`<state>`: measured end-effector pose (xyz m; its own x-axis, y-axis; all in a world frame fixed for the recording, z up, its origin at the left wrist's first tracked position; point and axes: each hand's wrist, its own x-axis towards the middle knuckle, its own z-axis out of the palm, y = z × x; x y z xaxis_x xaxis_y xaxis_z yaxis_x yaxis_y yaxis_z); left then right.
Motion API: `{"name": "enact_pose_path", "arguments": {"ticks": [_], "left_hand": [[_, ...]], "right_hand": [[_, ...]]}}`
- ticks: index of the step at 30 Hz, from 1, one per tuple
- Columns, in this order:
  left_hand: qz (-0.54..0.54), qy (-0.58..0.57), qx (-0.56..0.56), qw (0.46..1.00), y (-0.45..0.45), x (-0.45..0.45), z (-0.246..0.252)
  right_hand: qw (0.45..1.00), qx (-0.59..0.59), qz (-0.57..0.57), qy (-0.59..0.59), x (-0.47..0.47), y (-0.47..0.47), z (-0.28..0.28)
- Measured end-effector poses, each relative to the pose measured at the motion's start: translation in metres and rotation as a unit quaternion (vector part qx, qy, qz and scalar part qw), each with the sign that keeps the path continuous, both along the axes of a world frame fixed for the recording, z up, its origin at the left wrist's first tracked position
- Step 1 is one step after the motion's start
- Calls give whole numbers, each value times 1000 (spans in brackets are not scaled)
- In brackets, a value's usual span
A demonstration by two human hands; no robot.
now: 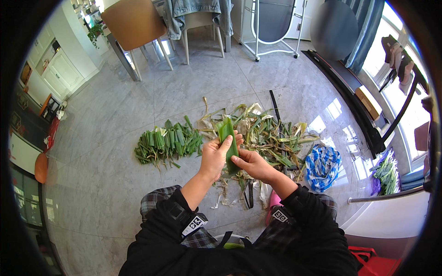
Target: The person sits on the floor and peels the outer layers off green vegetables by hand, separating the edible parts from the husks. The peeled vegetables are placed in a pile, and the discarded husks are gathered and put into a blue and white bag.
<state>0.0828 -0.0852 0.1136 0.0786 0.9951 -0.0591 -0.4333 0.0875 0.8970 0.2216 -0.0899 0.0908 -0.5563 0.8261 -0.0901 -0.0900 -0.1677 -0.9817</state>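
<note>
A broad green leaf piece [226, 132], seemingly from a leek or scallion, is held upright before me. My left hand [214, 153] grips it around the middle, thumb pressed on its face. My right hand [253, 164] pinches its lower right edge between thumb and fingers. Below and behind the hands spreads a loose heap of wilted leaves and dry peelings [290, 139] on the floor. To the left lies a tidier pile of green leaf lengths [169, 139], roughly side by side.
A blue-and-white plastic bag [323, 167] sits right of the heap. Farther right, green stalks [386, 174] lie in purple wrapping near a treadmill [345, 86]. A dark strip [274, 103] runs under the peelings. A brown chair [133, 22] and a wheeled white frame [272, 55] stand ahead.
</note>
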Motion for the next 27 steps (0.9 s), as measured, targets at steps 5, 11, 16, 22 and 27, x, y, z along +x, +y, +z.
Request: {"name": "enact_pose_path", "arguments": {"ticks": [5, 11, 16, 22, 27], "left_hand": [[-18, -77, -10, 997, -1, 0, 2], [-44, -112, -6, 993, -5, 3, -2], [-50, -119, -53, 990, -6, 3, -12], [-64, -206, -187, 958, -5, 1, -28], [-101, -334, -307, 886, 2, -10, -24]], "right_hand": [[996, 47, 17, -78, 5, 2, 2], [988, 69, 8, -135, 6, 1, 1], [980, 103, 22, -168, 8, 2, 2], [951, 173, 60, -251, 14, -4, 3], [976, 129, 65, -162, 17, -6, 6]]}}
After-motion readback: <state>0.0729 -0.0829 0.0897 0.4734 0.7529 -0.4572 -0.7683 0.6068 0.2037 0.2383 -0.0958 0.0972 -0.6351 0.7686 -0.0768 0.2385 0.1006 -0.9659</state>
